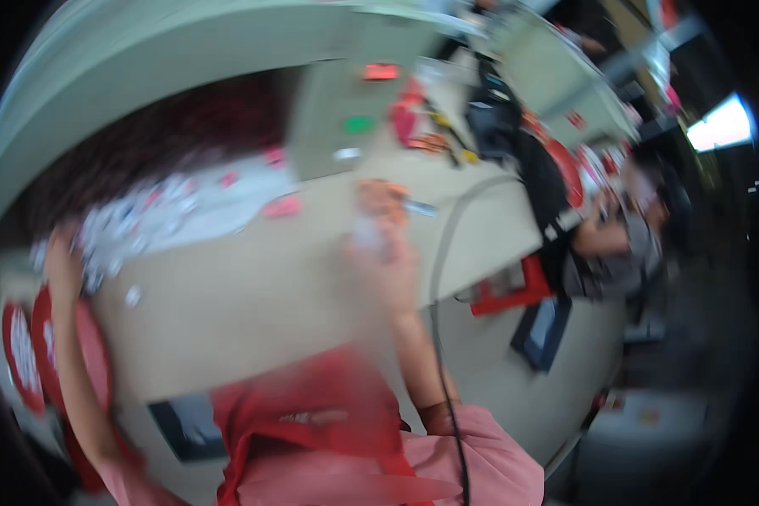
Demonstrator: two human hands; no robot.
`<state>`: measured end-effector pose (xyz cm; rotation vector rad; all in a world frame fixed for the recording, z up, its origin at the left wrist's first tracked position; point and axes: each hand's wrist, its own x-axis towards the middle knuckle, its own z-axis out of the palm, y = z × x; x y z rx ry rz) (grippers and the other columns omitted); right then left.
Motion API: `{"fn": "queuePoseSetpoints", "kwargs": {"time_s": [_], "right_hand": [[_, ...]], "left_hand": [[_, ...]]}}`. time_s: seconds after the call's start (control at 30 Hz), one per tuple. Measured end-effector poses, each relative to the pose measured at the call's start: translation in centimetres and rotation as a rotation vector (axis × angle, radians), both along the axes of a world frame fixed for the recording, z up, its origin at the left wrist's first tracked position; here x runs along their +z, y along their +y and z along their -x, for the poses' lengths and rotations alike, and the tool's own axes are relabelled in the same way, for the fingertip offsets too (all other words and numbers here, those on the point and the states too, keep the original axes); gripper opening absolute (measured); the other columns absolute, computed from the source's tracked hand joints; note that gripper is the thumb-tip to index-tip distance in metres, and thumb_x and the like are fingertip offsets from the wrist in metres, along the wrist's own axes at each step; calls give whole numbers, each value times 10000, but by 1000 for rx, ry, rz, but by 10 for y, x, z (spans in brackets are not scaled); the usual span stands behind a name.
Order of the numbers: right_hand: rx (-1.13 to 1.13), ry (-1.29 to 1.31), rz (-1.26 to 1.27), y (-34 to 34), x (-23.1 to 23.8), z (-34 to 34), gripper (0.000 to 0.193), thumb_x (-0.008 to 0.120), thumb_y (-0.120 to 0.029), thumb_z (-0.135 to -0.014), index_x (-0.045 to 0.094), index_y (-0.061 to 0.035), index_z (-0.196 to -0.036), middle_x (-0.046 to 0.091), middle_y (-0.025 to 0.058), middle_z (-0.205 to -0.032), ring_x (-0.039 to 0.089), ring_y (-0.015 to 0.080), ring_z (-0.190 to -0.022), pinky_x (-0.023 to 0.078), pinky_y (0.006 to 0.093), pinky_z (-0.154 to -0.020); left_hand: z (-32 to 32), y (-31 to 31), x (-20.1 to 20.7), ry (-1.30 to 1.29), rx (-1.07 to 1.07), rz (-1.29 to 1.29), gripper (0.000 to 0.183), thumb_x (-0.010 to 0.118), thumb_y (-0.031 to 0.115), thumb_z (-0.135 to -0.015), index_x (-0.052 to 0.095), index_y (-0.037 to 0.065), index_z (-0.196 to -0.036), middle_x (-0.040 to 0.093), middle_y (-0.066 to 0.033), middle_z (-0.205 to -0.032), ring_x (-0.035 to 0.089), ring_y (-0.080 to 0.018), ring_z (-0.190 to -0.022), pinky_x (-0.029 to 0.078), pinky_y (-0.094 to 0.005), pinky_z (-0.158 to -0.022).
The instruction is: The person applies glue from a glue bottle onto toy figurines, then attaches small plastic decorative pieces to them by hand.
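Observation:
At the far left, my left hand [63,263] reaches to the edge of a spread of small white pieces [135,215]. Its fingers are blurred, so their grip does not show. Over the middle of the table, my right hand [390,266] is smeared by motion. A whitish blur [367,236] lies at its fingers, and I cannot make out whether it is held. Just beyond is a bundle of orange things [383,197], touching or very near the fingertips. One white piece [133,295] lies apart from the spread.
Pink pieces [282,207] lie by the pile. A black cable [437,295] hangs across the view right of my right arm. Red round trays [93,354] stand at lower left. A yellow-and-black tool [451,139] and dark bag [491,118] sit farther back. Another person [620,244] works at right.

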<state>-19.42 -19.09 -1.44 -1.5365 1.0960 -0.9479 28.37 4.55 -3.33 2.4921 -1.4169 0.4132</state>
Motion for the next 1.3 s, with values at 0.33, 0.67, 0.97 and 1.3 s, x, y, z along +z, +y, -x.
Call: {"fn": "queuePoseSetpoints", "kwargs": {"time_s": [0.33, 0.67, 0.97, 1.3], "right_hand": [[249, -194, 31, 29, 13, 4, 268, 656, -76, -727, 538, -24, -962, 605, 95, -827, 607, 192, -732, 479, 290, -674], [458, -294, -132, 54, 23, -27, 369, 689, -67, -712, 537, -41, -1047, 613, 84, -877, 610, 169, -742, 482, 261, -629], [167, -388, 83, 56, 51, -20, 313, 638, -16, -722, 532, 15, -1015, 582, 97, -903, 575, 140, -742, 471, 243, -654], [419, -178, 387, 93, 47, -26, 243, 618, -145, -782, 506, 19, -923, 544, 83, -779, 479, 100, -624, 378, 204, -567]], "left_hand": [[-11, -28, 4, 282, -20, -73, 251, 585, -10, -751, 543, -31, -998, 567, -171, -1014, 552, -323, -924, 418, -366, -820], [155, -13, 50, 1116, 64, 605, 372, 569, 79, -839, 480, -47, -1177, 552, -110, -1060, 549, -188, -966, 437, -303, -832], [314, -87, 38, 1808, -205, 847, 387, 589, -5, -791, 510, -41, -1168, 556, -128, -1101, 574, -198, -956, 477, -330, -847], [317, -58, 44, 1518, -175, 998, 315, 606, -113, -735, 557, -36, -1037, 544, -79, -993, 581, -165, -913, 508, -273, -793]]}}
